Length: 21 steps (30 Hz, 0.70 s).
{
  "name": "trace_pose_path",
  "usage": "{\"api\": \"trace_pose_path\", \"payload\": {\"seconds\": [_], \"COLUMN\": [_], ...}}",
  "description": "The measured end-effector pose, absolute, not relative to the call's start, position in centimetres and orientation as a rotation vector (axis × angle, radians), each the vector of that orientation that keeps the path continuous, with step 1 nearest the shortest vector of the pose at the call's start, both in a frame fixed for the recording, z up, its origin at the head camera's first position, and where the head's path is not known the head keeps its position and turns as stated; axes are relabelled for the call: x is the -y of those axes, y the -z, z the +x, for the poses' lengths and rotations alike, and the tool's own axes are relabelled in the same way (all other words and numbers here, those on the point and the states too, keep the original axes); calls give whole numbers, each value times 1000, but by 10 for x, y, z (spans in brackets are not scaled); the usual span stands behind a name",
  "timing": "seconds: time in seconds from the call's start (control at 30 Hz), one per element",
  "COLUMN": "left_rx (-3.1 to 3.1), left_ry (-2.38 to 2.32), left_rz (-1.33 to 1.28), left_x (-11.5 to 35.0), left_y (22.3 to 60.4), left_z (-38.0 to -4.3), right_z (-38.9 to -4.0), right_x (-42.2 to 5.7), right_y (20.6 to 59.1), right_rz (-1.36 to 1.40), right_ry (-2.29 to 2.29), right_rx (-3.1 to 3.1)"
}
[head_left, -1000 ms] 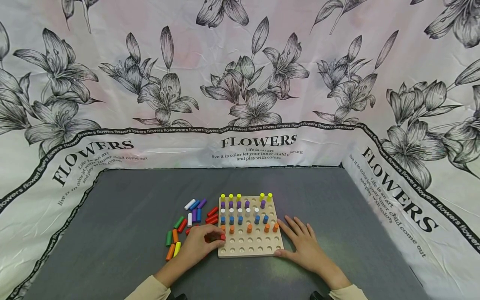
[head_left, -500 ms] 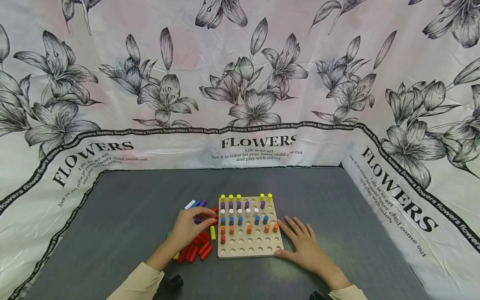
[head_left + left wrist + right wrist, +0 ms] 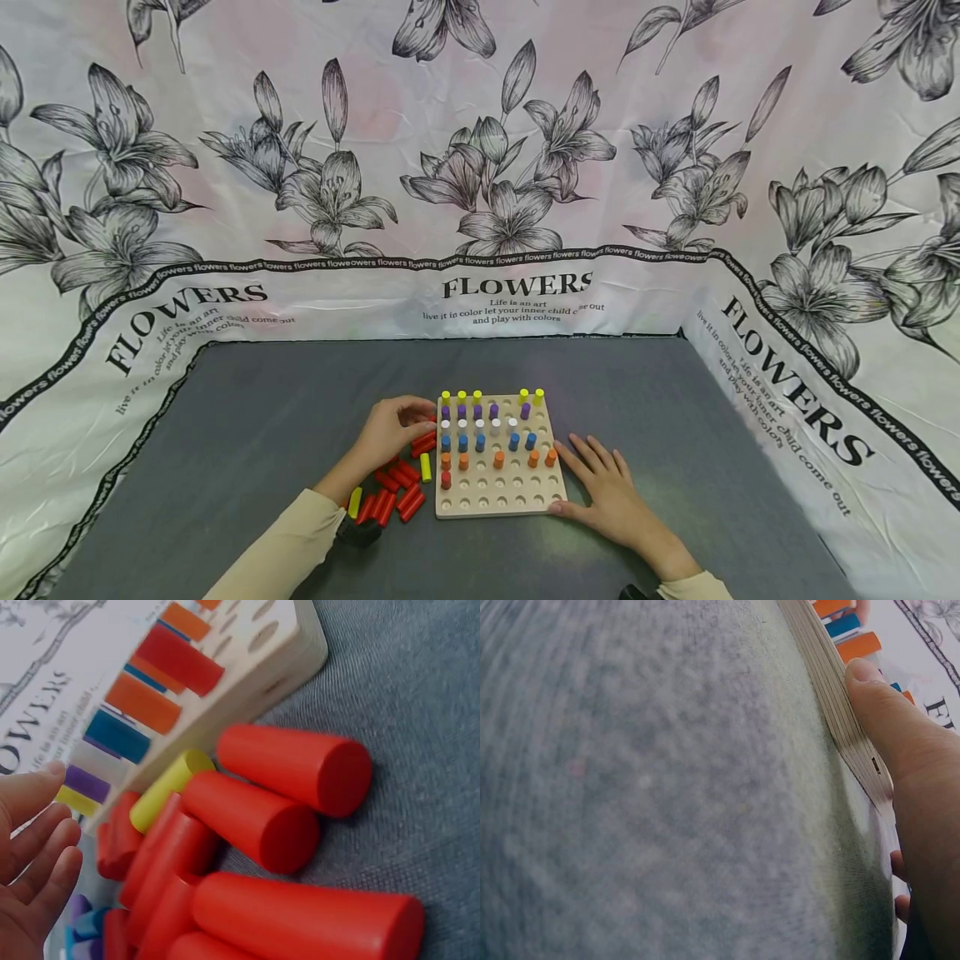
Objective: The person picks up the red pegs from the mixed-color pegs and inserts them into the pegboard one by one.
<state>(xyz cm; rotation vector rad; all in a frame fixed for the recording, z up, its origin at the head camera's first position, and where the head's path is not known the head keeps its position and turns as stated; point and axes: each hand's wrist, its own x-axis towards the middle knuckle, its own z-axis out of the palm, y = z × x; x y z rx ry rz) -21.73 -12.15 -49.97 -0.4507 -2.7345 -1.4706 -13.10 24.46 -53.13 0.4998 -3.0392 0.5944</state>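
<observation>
My left hand (image 3: 386, 429) reaches over loose red pegs beside the upper left edge of a wooden pegboard (image 3: 517, 502). In the left wrist view its fingers (image 3: 45, 855) are fairly straight, with no peg visible between them. A red peg (image 3: 446, 480) stands in the first hole of a lower row, below an orange row. Yellow, purple, white and blue pegs fill parts of the rows farther back. My right hand (image 3: 611, 492) lies with spread fingers at the board's right side. The right wrist view shows its thumb (image 3: 881, 705) against the board's edge.
Several red pegs (image 3: 307, 915) lie loose left of the board, with a yellow peg (image 3: 426, 467) close to its edge. Another yellow peg (image 3: 355, 502) lies farther left. A floral cloth (image 3: 517, 292) rises behind and around the grey table (image 3: 315, 375).
A red peg pinched by my left hand at the board now stands in its hole. That hand has moved back and left over the loose red pegs. The right hand stays in place.
</observation>
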Motion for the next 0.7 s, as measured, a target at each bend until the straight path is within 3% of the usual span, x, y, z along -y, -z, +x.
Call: {"api": "trace_pose_path", "payload": {"seconds": [0.7], "left_rx": [2849], "left_ry": [1276], "left_rz": [-369], "left_x": [124], "left_y": [510], "left_z": [-229], "right_z": [-133], "right_x": [-244], "right_y": [534], "right_rz": [501], "right_ry": [-618], "right_rx": [3038]}}
